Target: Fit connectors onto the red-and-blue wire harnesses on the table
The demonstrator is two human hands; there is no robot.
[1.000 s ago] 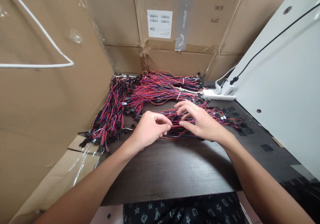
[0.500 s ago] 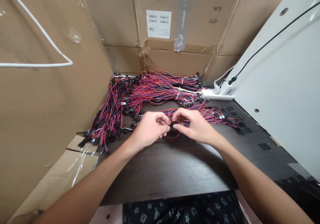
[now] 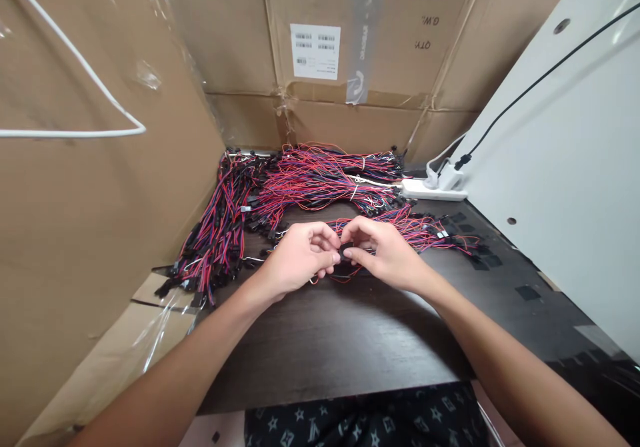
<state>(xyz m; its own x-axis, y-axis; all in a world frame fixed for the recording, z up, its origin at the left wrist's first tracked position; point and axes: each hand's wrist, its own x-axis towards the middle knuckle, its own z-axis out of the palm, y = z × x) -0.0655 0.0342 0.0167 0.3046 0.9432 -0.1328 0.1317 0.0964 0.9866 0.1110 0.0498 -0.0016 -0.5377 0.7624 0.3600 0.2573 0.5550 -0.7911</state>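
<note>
My left hand and my right hand meet over the dark table, fingertips nearly touching. Between them is a small black piece, perhaps a connector or a bit of tape; its exact kind is too small to tell. Thumb and fingers of both hands are pinched on it. Red and dark wires run beneath and behind the fingers, part of a loose wire bundle lying just beyond the hands. My fingers partly hide the black piece and the wires close to it.
Tied wire harnesses lie at the back, with another heap of wires at the left. A white power strip with plugs stands back right. Cardboard walls the back and left; a white panel rises at right. Black tape pieces stick to the table.
Both hands stay in almost the same place, pinching the small black piece. The fingertips have shifted very slightly, and the whole view has moved a little.
</note>
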